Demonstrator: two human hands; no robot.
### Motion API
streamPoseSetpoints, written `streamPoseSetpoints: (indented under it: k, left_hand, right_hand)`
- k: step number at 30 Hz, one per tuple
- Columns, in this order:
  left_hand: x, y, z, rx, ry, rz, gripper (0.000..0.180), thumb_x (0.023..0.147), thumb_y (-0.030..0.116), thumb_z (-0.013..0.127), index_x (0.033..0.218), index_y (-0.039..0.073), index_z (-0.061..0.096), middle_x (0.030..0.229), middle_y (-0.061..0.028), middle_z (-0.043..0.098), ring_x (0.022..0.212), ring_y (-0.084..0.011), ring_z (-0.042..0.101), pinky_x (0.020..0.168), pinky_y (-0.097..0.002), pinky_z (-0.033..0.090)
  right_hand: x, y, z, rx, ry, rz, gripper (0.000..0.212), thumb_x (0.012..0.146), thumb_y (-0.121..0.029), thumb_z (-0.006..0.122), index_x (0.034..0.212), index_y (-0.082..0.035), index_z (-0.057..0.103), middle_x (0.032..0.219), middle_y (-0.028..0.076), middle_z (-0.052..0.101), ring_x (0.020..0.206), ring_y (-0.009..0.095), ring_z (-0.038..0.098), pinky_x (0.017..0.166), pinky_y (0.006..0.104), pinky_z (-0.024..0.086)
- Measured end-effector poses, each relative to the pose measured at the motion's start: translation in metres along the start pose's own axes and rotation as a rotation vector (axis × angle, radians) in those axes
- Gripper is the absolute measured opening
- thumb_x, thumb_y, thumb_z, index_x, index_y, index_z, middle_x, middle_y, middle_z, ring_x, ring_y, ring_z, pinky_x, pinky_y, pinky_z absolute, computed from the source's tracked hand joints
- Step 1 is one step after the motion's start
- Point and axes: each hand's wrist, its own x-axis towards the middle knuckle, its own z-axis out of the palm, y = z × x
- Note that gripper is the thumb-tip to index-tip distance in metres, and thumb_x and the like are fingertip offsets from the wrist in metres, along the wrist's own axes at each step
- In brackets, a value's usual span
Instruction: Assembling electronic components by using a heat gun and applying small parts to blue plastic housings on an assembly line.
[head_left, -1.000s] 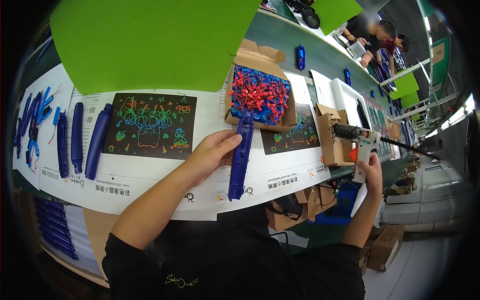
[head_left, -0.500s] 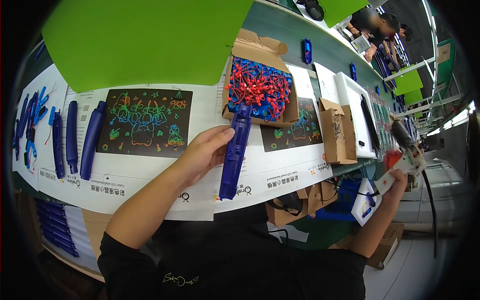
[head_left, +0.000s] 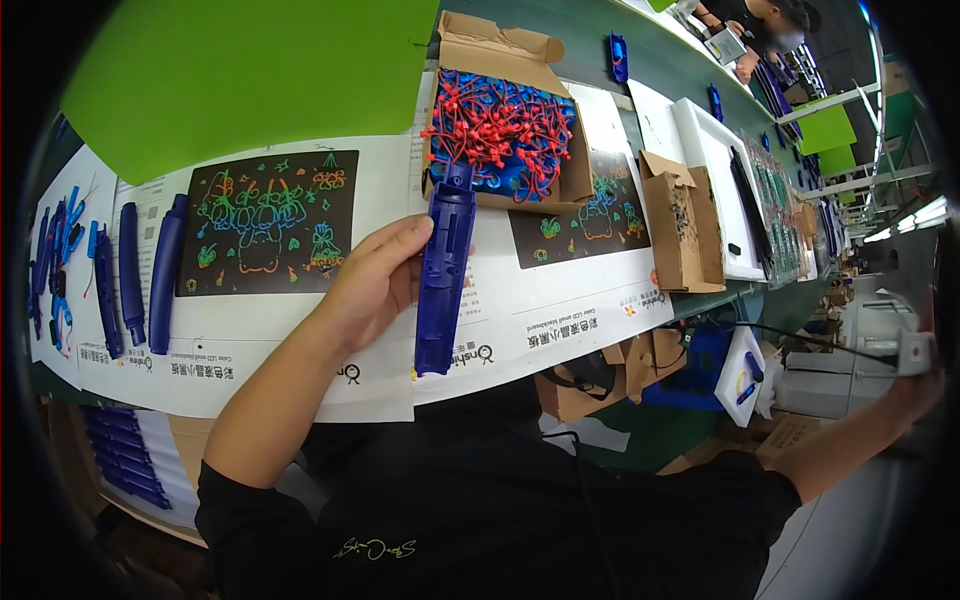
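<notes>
My left hand (head_left: 372, 280) grips a long dark-blue plastic half shell (head_left: 443, 285) by its side, thumb on its edge. The hollow, ribbed inside of the shell faces up, and its far end overlaps the near edge of an open cardboard box. Far out to the right, my right hand (head_left: 912, 392) is closed round a white corded hand tool (head_left: 914, 352), blurred by motion. Its exact kind cannot be made out. In the box lie many blue cylindrical cells with red wires (head_left: 500, 125) and small red plugs.
Blue shells (head_left: 165, 275) and loose blue cells (head_left: 62, 245) lie at left beside a printed dark sheet (head_left: 268, 225). A green panel (head_left: 240, 70) rises behind. At right stand a small carton (head_left: 685, 235) and a white foam tray (head_left: 715, 150). A co-worker (head_left: 750, 30) sits beyond.
My right hand has swung further out to the right with the tool. The view has shifted a little; my left hand still holds the shell over the table.
</notes>
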Motion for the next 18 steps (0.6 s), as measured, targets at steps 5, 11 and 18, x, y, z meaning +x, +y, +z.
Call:
streamPoseSetpoints:
  k: [5,11,18]
  left_hand:
    - [-0.002,-0.001,0.003,-0.005,0.021,0.012,0.036,0.097,0.030,0.040,0.117,0.002,0.051,0.105,-0.0120,0.062,0.091,-0.0187,0.062,0.084,-0.0338,0.048]
    - [-0.002,0.000,0.000,0.038,-0.010,0.001,0.038,0.097,0.029,0.037,0.120,0.000,0.048,0.108,-0.0154,0.060,0.095,-0.0215,0.061,0.088,-0.0374,0.048]
    - [-0.003,0.002,0.004,-0.035,0.007,-0.022,0.035,0.097,0.027,0.039,0.117,0.000,0.051,0.105,-0.0131,0.061,0.093,-0.0190,0.061,0.086,-0.0341,0.048]
  right_hand:
    - [-0.120,0.092,0.093,0.081,-0.352,0.517,0.075,0.052,-0.008,0.056,0.124,0.007,0.041,0.114,0.021,0.052,0.110,0.036,0.052,0.101,0.0475,0.038]
    - [-0.136,0.154,0.095,-0.011,-0.286,0.623,0.058,0.055,-0.005,0.054,0.113,0.005,0.049,0.106,0.017,0.055,0.108,0.033,0.053,0.097,0.0438,0.043]
    - [-0.037,0.041,-0.007,-0.074,-0.064,0.285,0.065,0.071,-0.012,0.055,0.130,0.009,0.038,0.129,0.022,0.046,0.120,0.032,0.046,0.103,0.0410,0.038]
